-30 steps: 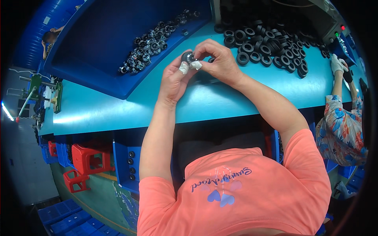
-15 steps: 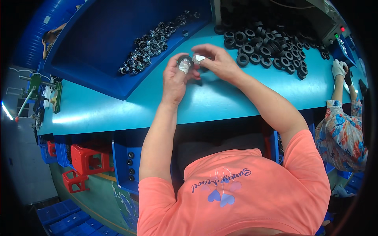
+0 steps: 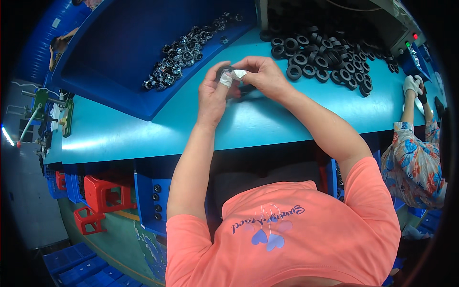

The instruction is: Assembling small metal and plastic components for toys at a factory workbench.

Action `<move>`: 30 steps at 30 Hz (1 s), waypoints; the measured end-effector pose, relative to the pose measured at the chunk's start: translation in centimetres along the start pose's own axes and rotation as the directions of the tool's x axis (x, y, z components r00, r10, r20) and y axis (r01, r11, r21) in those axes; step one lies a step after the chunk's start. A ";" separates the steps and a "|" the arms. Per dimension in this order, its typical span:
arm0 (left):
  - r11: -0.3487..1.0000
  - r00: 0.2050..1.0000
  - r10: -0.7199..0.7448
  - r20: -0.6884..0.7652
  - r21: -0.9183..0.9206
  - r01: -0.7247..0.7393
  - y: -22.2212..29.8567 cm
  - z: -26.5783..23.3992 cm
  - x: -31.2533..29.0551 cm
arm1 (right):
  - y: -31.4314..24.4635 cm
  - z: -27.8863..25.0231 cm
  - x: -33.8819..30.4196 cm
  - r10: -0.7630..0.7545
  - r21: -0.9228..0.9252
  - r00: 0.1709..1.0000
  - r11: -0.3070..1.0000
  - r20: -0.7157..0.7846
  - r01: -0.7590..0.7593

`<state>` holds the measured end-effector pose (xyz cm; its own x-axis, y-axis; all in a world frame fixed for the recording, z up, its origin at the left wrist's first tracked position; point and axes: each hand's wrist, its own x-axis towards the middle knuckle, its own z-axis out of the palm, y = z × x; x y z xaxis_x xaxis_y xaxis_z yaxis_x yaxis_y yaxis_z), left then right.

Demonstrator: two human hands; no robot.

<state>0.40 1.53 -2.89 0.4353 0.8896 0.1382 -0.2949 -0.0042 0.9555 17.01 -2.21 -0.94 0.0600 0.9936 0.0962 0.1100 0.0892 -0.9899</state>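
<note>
Above the turquoise worktop, my left hand (image 3: 212,98) is closed round a small black rubber tyre (image 3: 222,71), gripping it between thumb and fingers. My right hand (image 3: 270,79) curls in from the other side, its thumb and fingers closed on the same tyre. White wrapping covers both thumb tips. Whether a wheel hub sits inside the tyre is hidden by the fingers. Below my right fingers is a dark, smeared shape (image 3: 247,90) that I cannot make out.
A big blue tray (image 3: 107,81) at the left holds shiny wheel hubs (image 3: 179,60). Loose black tyres (image 3: 330,60) are heaped at the far right of the worktop (image 3: 306,112). A co-worker's gloved hands (image 3: 413,85) are at the right edge; red stools (image 3: 107,193) stand lower left.
My right hand has moved left to meet my left hand, and its wrapped thumb now presses by the tyre. The co-worker's hands have come closer together.
</note>
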 end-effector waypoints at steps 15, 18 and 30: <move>0.990 0.992 -0.125 -0.011 -0.071 0.124 0.4 -0.4 -0.1 | 0.5 0.5 0.2 0.087 0.076 0.996 0.993 -0.015 -0.086; 0.992 0.995 -0.093 0.044 -0.084 0.096 0.8 0.2 -0.4 | 0.9 -0.4 0.7 0.091 0.197 0.996 0.976 0.007 -0.091; 0.989 0.997 -0.038 0.065 0.144 0.028 0.1 0.5 -0.5 | 0.0 -0.1 0.3 0.134 0.062 0.991 0.989 -0.011 -0.133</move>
<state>0.59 0.83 -2.70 0.5002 0.8577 0.1187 -0.1567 -0.0452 0.9866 17.08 -1.89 -0.94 0.0850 0.9957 -0.0357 0.0396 -0.0392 -0.9984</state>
